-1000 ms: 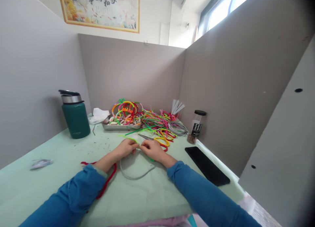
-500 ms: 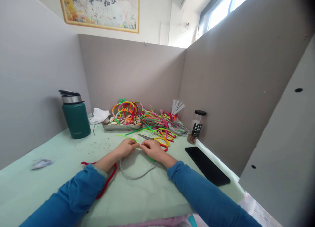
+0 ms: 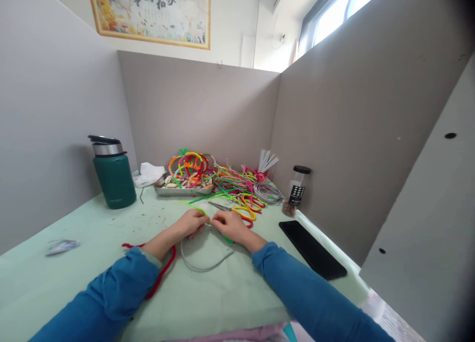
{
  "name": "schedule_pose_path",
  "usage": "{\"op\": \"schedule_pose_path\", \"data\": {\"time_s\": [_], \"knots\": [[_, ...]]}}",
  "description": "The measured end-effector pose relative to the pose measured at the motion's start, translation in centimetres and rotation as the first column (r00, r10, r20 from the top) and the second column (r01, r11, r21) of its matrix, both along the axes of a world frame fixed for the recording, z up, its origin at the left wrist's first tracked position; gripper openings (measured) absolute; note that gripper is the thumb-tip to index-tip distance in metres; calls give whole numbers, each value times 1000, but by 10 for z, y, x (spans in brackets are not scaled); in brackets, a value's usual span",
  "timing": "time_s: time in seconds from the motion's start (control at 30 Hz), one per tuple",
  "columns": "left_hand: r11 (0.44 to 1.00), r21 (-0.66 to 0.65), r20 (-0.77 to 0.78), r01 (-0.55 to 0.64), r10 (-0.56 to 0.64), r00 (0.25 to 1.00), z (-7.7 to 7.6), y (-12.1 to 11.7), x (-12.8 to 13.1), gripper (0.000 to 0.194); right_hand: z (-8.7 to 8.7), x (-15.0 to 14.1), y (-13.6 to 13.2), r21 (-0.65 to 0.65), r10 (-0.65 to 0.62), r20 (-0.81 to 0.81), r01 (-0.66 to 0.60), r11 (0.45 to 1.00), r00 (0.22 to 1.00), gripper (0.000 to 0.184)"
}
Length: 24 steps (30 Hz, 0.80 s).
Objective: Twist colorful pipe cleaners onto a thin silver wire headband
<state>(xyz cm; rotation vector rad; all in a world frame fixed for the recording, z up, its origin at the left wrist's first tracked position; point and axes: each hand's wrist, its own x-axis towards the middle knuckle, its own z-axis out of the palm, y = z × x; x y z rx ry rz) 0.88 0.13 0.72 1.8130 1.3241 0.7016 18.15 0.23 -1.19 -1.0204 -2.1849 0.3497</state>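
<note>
My left hand [image 3: 192, 222] and my right hand [image 3: 229, 225] meet fingertip to fingertip over the table, both closed in a pinch. Between them runs a green pipe cleaner [image 3: 201, 209]; a yellow-green end sticks out beyond my left hand and a green end shows below my right. My fingers hide its middle. Under my hands a grey headband hoop [image 3: 203, 269] curves toward me; its upper part is hidden. A red pipe cleaner [image 3: 168, 268] lies partly beneath my left forearm. Scissors [image 3: 220, 206] with yellow-and-red wrapped handles rest just beyond my right hand.
Behind my hands are a metal tray [image 3: 183, 192] of wooden pieces with colourful hoops, a heap of pipe cleaners [image 3: 237, 181] and coiled grey hoops [image 3: 269, 193]. A green bottle [image 3: 114, 181] stands left; a jar [image 3: 296, 191] and a black phone [image 3: 312, 250] are right. Partitions surround the table.
My hands stay together on the green pipe cleaner, with only a very slight shift of the fingers. Everything else lies as before.
</note>
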Motion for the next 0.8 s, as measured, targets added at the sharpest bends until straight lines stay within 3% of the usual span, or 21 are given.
{"op": "schedule_pose_path", "data": {"time_s": [0.53,0.8], "knots": [[998,52,-73,-33,37,997,-2,2,-1,35,-1,-1,2,23,-37,-10,38,999,999,26],[999,42,-72,12,-9,997,-4,3,-2,34,-1,-1,1,10,-9,4,9,1000,1000,25]]}}
